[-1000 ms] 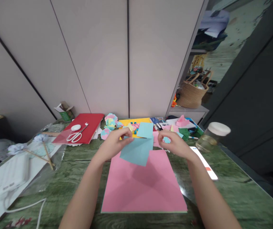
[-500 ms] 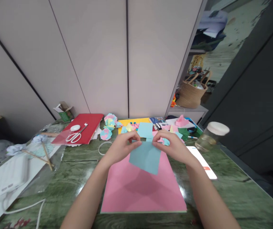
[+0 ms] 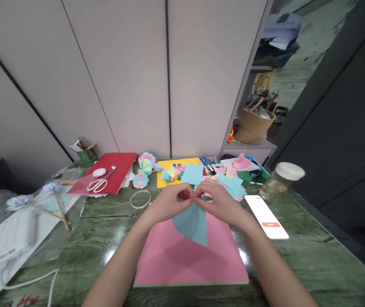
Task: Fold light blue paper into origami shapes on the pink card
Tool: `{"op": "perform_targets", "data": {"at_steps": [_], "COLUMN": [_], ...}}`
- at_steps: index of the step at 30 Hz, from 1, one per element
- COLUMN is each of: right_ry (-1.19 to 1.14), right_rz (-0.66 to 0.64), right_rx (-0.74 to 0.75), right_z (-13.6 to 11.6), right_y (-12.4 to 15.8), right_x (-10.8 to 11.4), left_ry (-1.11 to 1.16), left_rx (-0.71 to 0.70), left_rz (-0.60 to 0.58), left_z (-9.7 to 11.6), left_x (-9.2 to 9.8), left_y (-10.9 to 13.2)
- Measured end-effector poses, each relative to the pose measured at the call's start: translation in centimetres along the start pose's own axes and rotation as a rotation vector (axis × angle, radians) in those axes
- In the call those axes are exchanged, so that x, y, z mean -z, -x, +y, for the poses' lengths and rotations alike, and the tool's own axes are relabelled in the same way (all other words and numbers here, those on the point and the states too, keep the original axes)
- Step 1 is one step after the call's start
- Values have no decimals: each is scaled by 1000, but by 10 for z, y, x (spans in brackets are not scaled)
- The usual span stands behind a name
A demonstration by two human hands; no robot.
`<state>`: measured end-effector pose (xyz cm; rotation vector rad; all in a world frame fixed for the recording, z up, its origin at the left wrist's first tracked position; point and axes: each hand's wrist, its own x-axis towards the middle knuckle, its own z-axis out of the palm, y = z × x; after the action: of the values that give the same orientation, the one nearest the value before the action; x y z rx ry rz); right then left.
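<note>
A light blue sheet of paper (image 3: pixel 191 225) hangs from my fingertips above a large pink sheet (image 3: pixel 191 268). My left hand (image 3: pixel 174 199) pinches its upper edge between thumb and forefinger. Right beside it, my right hand (image 3: pixel 216 199) pinches the same edge, and the fingertips of both hands meet. The blue paper slants down to a point at its lower right; its top edge is hidden by my fingers. Beyond my hands lies another light blue sheet (image 3: pixel 192 174), on yellow paper (image 3: pixel 163 181) that also bears small pink and blue balls (image 3: pixel 178 170).
On the left are a red folder (image 3: pixel 123 164) with white scissors (image 3: pixel 97 184), a white ring (image 3: pixel 140 199) and crumpled paper balls (image 3: pixel 140 180). To the right stand a phone (image 3: pixel 267 217) and a lidded jar (image 3: pixel 281 183). Paper scraps (image 3: pixel 233 183) lie behind my right hand.
My hands have come together from apart, bringing the gripped points of the blue paper's top edge to meet. The paper now hangs narrower and bent. The view has shifted slightly.
</note>
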<state>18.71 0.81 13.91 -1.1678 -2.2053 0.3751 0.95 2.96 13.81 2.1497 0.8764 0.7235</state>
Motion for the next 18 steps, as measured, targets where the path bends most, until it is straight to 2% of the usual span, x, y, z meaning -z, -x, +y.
{"op": "perform_targets", "data": {"at_steps": [9, 18], "right_ry": [-35, -62], "right_rz": [-22, 81], "right_rx": [28, -28], "right_z": [0, 3], "right_y": [0, 5], "right_x": [5, 29], "left_ry": [34, 78], "left_rx": [2, 18], "left_rz": [-19, 12], "left_z": [2, 4], "left_x": [8, 25], "left_y": [2, 8]}}
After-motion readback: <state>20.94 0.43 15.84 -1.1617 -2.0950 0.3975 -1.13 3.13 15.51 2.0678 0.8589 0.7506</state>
